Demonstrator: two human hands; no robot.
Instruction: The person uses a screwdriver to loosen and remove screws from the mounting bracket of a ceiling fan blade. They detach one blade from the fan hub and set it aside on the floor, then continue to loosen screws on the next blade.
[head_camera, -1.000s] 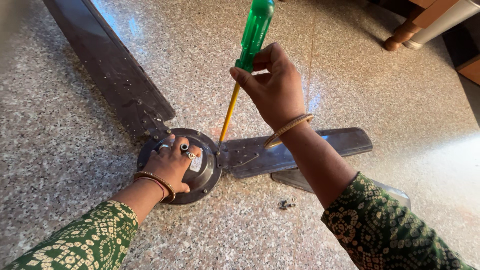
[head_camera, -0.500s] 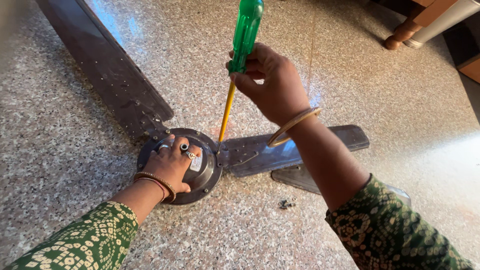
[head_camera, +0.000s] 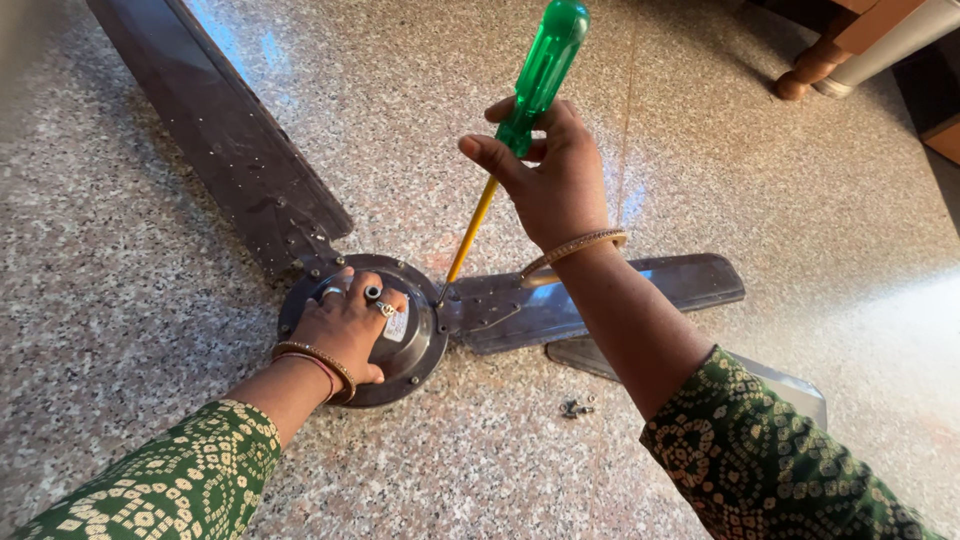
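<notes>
**Hands at the hub of a ceiling fan on the floor**

A speckled granite floor (head_camera: 700, 150) carries a dismantled ceiling fan. Its long dark blade (head_camera: 225, 140) runs from the hub toward the far left corner of the floor, and a shorter blade (head_camera: 620, 290) points toward the right edge, with another blade (head_camera: 790, 385) lying partly under it. The round motor hub (head_camera: 415, 345) sits in the middle of the floor, near the front edge.

The left hand (head_camera: 345, 330) lies flat and open on the hub, fingers spread, pressing down on it without closing around anything. The right hand (head_camera: 545, 175) has its grip closed around a screwdriver (head_camera: 510, 150), at the lower end of the green handle. The yellow shaft slants down and its tip meets the hub's right rim, where the shorter blade joins.

A few small loose screws (head_camera: 574, 408) lie on the floor just in front of the blades, near the right forearm.
</notes>
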